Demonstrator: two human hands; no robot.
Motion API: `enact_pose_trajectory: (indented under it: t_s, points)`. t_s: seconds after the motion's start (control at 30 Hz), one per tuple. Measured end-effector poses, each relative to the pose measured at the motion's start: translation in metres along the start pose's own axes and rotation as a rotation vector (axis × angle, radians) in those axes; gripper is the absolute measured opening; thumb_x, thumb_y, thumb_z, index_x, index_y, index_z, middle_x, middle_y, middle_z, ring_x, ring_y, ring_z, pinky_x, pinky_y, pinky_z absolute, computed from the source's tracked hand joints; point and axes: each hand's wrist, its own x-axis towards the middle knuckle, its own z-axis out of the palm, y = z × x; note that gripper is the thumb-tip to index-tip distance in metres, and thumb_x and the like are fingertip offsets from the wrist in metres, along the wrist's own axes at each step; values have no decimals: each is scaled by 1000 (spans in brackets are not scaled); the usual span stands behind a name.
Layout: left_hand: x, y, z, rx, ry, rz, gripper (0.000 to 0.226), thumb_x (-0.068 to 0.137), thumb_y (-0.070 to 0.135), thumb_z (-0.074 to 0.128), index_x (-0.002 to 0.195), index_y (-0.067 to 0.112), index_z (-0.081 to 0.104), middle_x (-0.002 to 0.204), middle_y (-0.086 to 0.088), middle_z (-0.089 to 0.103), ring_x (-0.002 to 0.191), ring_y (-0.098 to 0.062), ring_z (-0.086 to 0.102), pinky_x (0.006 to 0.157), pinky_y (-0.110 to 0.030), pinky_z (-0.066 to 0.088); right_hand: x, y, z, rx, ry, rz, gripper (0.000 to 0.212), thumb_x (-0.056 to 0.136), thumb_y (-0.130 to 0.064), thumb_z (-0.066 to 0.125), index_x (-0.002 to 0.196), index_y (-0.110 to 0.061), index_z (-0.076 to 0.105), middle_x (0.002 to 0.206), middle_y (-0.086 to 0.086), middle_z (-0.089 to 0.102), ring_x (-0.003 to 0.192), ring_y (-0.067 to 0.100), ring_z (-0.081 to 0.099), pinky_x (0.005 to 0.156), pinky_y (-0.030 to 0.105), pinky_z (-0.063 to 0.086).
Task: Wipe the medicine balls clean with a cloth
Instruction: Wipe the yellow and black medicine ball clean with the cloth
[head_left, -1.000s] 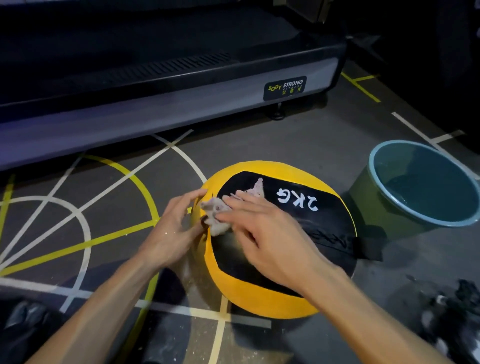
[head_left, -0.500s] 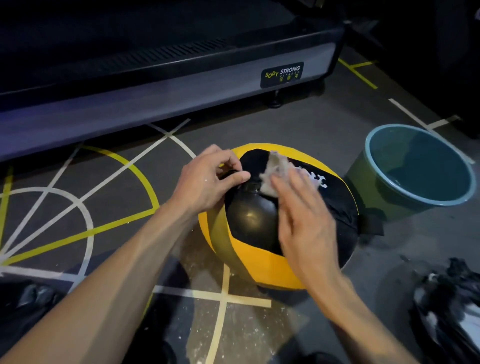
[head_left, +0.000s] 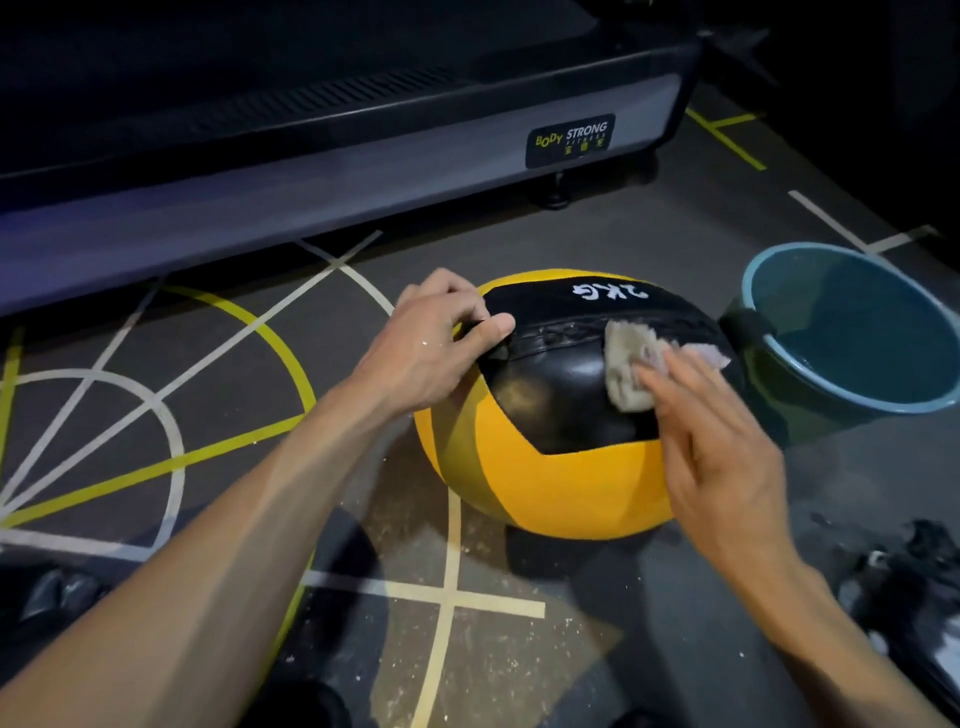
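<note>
Both hands on ball (head_left: 561, 467): left hand (head_left: 426, 353) grips, right hand (head_left: 717, 441) presses cloth (head_left: 626, 364).

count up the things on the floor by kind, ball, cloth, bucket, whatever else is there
medicine ball: 1, yellow and black, marked 2KG
cloth: 1, pressed on the ball under the right hand
bucket: 1, blue rim, right of the ball
machine base: 1, behind the ball
dark heap: 1, lower right, too dim to name
total: 5
</note>
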Motion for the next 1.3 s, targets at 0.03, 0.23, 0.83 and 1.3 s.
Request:
enact_pose_trajectory:
  t_s: [0.03,0.23,0.83,1.3]
  points:
    - [4,2,2,0,-19,-1,34,99,54,57,78,29,62,118,12,53,115,-17,47,97,-35,37,10,3,2,18,19,52,39,101,1,54,135,-12,66,149,4,56,143,20,47,119,44,38]
    - [36,6,32,32,-28,-44,40,98,60,55,82,25,66,131,11,52,125,-24,46,105,-41,36,58,0,18,46,67,99,40,98,-5,54,135,-16,67,148,6,57,144,20,47,121,32,34]
    - [98,-4,19,-46,-103,-138,49,83,71,66,59,28,66,72,2,56,67,-14,48,64,-32,35,61,-22,76,-169,-58,-366,39,100,-8,48,136,-9,63,149,12,55,145,32,42,121,48,32]
    - [86,-2,7,5,-152,-101,37,95,35,72,79,1,72,114,-22,66,98,-30,59,88,-41,45,67,-31,53,-206,-51,-313,38,96,4,60,131,-6,67,137,11,63,133,29,53,119,35,35]
